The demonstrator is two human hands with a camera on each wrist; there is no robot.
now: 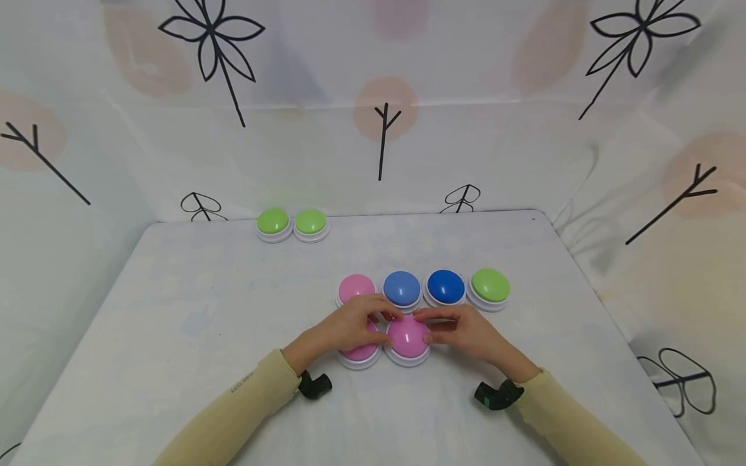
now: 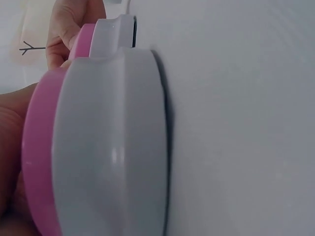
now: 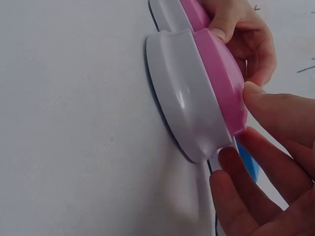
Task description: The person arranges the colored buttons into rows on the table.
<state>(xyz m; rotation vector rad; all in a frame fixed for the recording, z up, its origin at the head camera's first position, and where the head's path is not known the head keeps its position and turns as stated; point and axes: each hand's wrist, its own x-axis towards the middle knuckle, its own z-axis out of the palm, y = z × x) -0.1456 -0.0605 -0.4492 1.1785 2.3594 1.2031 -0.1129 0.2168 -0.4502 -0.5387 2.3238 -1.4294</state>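
Note:
A pink dome button [image 1: 408,338] with a white round base stands at the front of a group on the table. My left hand [image 1: 355,323] holds its left side, thumb and fingertips at the dome. From the right, my right hand [image 1: 466,329] grips the same button, its thumb [image 3: 256,93] on the pink dome and fingers curled near the base. Under my left hand, a second pink button [image 1: 359,355] sits directly beside it, partly covered. A third pink button [image 1: 356,286] is behind the left hand.
Behind the hands, a light blue button [image 1: 401,288], a dark blue button [image 1: 445,287] and a green button [image 1: 490,285] continue the back row rightward. Two more green buttons, one left [image 1: 272,221] and one right [image 1: 311,222], stand at the table's far edge. Patterned cloth surrounds the white table [image 1: 204,310].

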